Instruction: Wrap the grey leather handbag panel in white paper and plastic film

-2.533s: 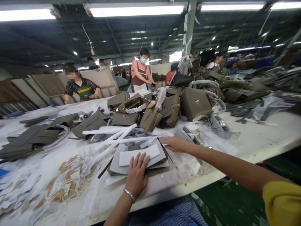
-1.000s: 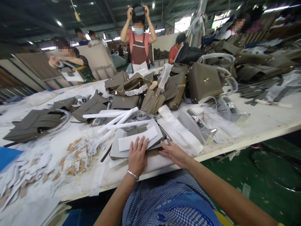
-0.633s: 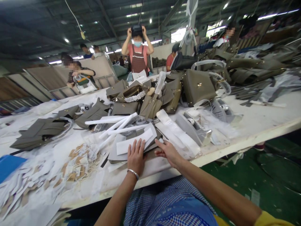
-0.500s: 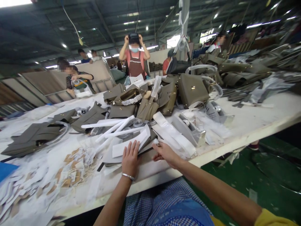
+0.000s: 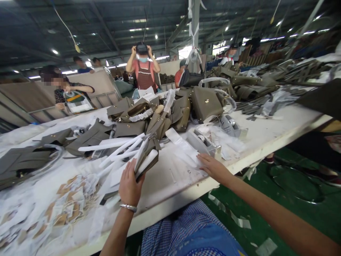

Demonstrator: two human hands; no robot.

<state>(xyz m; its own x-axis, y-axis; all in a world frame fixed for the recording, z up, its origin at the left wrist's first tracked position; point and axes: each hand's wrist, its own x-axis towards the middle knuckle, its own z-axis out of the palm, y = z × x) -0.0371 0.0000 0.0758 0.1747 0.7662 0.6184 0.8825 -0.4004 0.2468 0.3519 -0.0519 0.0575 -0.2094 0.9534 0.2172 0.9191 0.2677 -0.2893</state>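
No text, brand, number or sign is legible. The paper tags heaped on the table are too blurred to read. The stack of panels gripped in the left hand shows no readable marking.

Left grip clasped, wrist raised; right grip flat, palm down, arm outstretched.

The taupe bag panels look like matt, smooth leather. The bracelet is shiny metal; the table is dull, scuffed white.
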